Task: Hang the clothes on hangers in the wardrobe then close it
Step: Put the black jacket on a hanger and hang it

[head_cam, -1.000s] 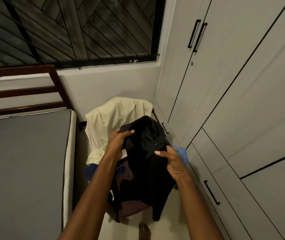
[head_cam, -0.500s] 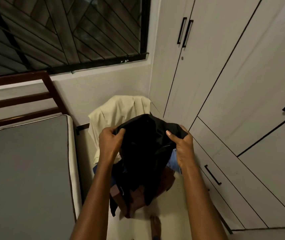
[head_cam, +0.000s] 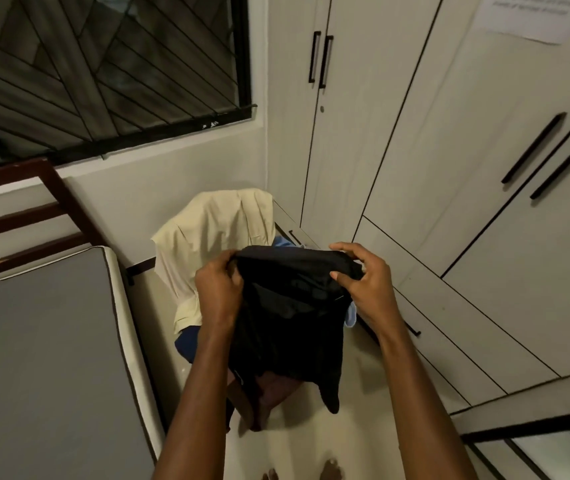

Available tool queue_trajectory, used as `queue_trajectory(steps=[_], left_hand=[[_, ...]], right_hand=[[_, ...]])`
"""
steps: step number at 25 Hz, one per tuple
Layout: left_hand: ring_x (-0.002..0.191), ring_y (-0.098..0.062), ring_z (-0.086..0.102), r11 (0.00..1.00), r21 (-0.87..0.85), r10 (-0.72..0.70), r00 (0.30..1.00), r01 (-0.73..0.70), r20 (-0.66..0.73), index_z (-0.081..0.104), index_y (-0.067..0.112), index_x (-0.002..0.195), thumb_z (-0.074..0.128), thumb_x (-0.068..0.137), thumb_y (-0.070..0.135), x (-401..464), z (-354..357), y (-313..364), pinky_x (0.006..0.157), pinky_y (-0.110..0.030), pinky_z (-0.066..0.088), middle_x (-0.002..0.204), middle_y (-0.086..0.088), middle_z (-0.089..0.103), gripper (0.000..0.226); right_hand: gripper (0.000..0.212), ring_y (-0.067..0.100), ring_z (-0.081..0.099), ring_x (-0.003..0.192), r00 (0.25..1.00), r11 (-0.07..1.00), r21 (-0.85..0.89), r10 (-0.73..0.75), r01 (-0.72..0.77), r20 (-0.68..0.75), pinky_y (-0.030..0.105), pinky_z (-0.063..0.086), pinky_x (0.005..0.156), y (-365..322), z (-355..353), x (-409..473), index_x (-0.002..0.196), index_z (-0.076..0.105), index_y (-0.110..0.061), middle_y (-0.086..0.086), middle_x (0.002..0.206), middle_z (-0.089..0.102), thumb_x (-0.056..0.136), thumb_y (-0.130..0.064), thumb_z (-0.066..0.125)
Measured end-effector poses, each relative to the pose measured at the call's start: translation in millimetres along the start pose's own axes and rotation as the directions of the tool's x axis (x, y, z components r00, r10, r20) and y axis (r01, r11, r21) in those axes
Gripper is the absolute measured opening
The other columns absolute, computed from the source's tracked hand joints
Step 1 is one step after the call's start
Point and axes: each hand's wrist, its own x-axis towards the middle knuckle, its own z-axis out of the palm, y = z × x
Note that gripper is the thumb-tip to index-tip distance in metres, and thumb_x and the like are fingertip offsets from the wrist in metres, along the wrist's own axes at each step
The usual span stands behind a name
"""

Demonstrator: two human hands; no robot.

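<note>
A black garment [head_cam: 294,313] hangs in the air between both hands, above a chair piled with clothes. My left hand [head_cam: 219,292] grips its top left edge. My right hand [head_cam: 363,278] pinches its top right edge between thumb and fingers. Behind it a cream shirt [head_cam: 214,237] drapes over the chair back. Bits of blue cloth [head_cam: 186,344] and dark maroon cloth [head_cam: 273,393] show under the black garment. The white wardrobe [head_cam: 432,150] stands to the right with its doors closed. No hanger is in view.
A bed with a grey mattress [head_cam: 41,358] and a dark wooden frame fills the left. A barred window [head_cam: 103,64] sits above it. The wardrobe has black bar handles [head_cam: 319,60] and low drawers [head_cam: 449,334]. My bare feet [head_cam: 328,471] stand on the pale floor.
Both hands have raised the black garment and spread its top edge wider apart. The view has tilted up and turned slightly right, showing more of the wardrobe doors.
</note>
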Motion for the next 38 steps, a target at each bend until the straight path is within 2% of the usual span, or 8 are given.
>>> queue_trajectory(steps=[5, 9, 16, 24, 27, 31, 35, 38], left_hand=[[0.077, -0.014, 0.066, 0.993, -0.116, 0.039, 0.992, -0.025, 0.122, 0.072, 0.020, 0.109, 0.049, 0.096, 0.013, -7, 14, 32, 0.072, -0.032, 0.057, 0.089, 0.001, 0.072, 0.027], [0.079, -0.021, 0.059, 0.964, -0.246, -0.051, 0.979, 0.100, 0.196, 0.052, 0.028, 0.092, 0.038, 0.098, 0.029, -24, 27, 49, 0.073, -0.059, 0.055, 0.082, 0.007, 0.058, 0.016], [0.090, -0.015, 0.064, 0.771, -0.548, -0.125, 0.921, 0.324, 0.369, 0.061, 0.012, 0.111, 0.041, 0.106, 0.017, -80, 41, 95, 0.073, -0.030, 0.053, 0.101, -0.004, 0.068, 0.021], [0.111, -0.035, 0.069, 0.697, -0.622, -0.079, 0.900, 0.358, 0.429, 0.071, 0.010, 0.114, 0.059, 0.103, 0.023, -194, 64, 167, 0.101, -0.056, 0.053, 0.115, -0.016, 0.072, 0.021], [0.100, -0.025, 0.071, 0.831, -0.521, 0.033, 0.918, 0.195, 0.395, 0.071, 0.021, 0.104, 0.067, 0.097, 0.024, -243, 69, 185, 0.091, -0.052, 0.058, 0.105, -0.006, 0.074, 0.008], [0.082, -0.021, 0.067, 0.932, -0.344, 0.243, 0.899, -0.112, 0.365, 0.064, 0.030, 0.106, 0.059, 0.101, 0.026, -304, 84, 212, 0.073, -0.051, 0.058, 0.091, 0.000, 0.069, 0.009], [0.076, -0.017, 0.063, 0.897, -0.285, 0.436, 0.789, -0.339, 0.433, 0.060, 0.030, 0.104, 0.056, 0.102, 0.025, -347, 114, 244, 0.066, -0.046, 0.054, 0.083, 0.005, 0.066, 0.007], [0.080, -0.016, 0.062, 0.858, -0.251, 0.512, 0.704, -0.449, 0.492, 0.057, 0.032, 0.103, 0.056, 0.101, 0.023, -369, 141, 266, 0.069, -0.044, 0.055, 0.088, 0.005, 0.066, 0.010]], right_hand=[[0.055, 0.010, 0.064, 0.106, 0.987, 0.954, -0.282, 0.133, -0.103, 0.090, 0.024, 0.054, 0.093, 26, -16, -13, 0.121, 0.074, -0.026, -0.001, 0.115, 0.068, 0.073, 0.001, 0.082], [0.053, 0.025, 0.072, 0.104, 0.940, 0.944, 0.081, 0.305, -0.319, 0.152, 0.028, 0.060, 0.085, 24, -41, -32, 0.118, 0.070, -0.011, 0.009, 0.108, 0.074, 0.072, 0.014, 0.079], [0.051, 0.027, 0.071, 0.106, 0.912, 0.778, 0.477, 0.333, -0.409, 0.240, 0.032, 0.057, 0.087, 11, -97, -108, 0.120, 0.064, 0.000, 0.013, 0.112, 0.074, 0.073, 0.013, 0.080], [0.070, 0.040, 0.064, 0.118, 0.938, 0.618, 0.728, 0.332, -0.296, 0.100, 0.048, 0.051, 0.101, 11, -185, -225, 0.128, 0.054, -0.013, 0.027, 0.129, 0.064, 0.069, 0.019, 0.075], [0.069, 0.033, 0.071, 0.104, 0.925, 0.805, 0.539, 0.362, -0.248, -0.114, 0.045, 0.060, 0.089, 7, -222, -277, 0.125, 0.058, -0.015, 0.022, 0.110, 0.072, 0.069, 0.022, 0.073], [0.054, 0.012, 0.066, 0.085, 0.867, 0.934, -0.070, 0.296, -0.351, -0.400, 0.024, 0.056, 0.066, 9, -262, -329, 0.107, 0.063, -0.033, -0.001, 0.099, 0.064, 0.075, 0.010, 0.066], [0.018, 0.010, 0.054, 0.095, 0.876, 0.672, -0.606, 0.140, -0.426, -0.461, 0.027, 0.044, 0.072, 25, -307, -367, 0.113, 0.069, -0.030, -0.005, 0.117, 0.050, 0.095, -0.025, 0.066], [0.017, 0.022, 0.050, 0.107, 0.802, 0.495, -0.689, 0.026, -0.529, -0.597, 0.038, 0.048, 0.081, 33, -345, -386, 0.104, 0.076, -0.024, 0.000, 0.112, 0.059, 0.099, -0.028, 0.061]])
